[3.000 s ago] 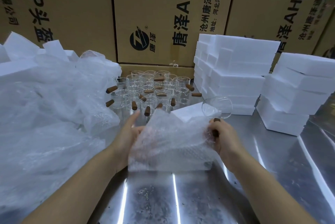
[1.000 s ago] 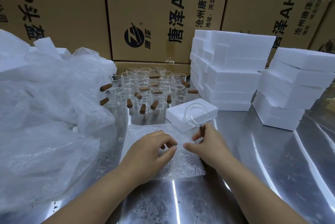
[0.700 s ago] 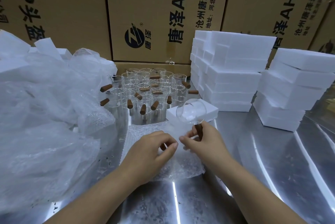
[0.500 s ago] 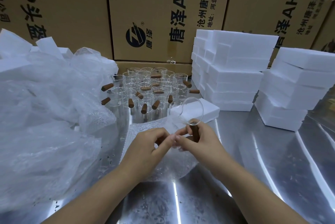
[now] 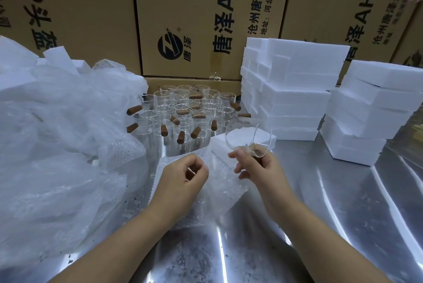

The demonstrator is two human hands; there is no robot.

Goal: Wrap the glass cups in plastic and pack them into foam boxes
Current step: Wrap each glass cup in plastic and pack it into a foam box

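Observation:
My right hand holds a clear glass cup by its brown wooden handle, lifted above the steel table with its mouth toward me. A sheet of bubble wrap lies on the table under both hands, and its far edge is raised. My left hand is over the sheet with fingers curled, pinching that raised edge between thumb and fingers. A small white foam box lies just behind the cup.
Several glass cups with wooden handles stand in a cluster at the back centre. A heap of bubble wrap and plastic fills the left. Foam box stacks stand at the right. Cardboard cartons form the back wall.
My right hand has tilted the cup and raised it off the sheet. My left hand has drawn apart from the right, pulling the edge of the bubble wrap up.

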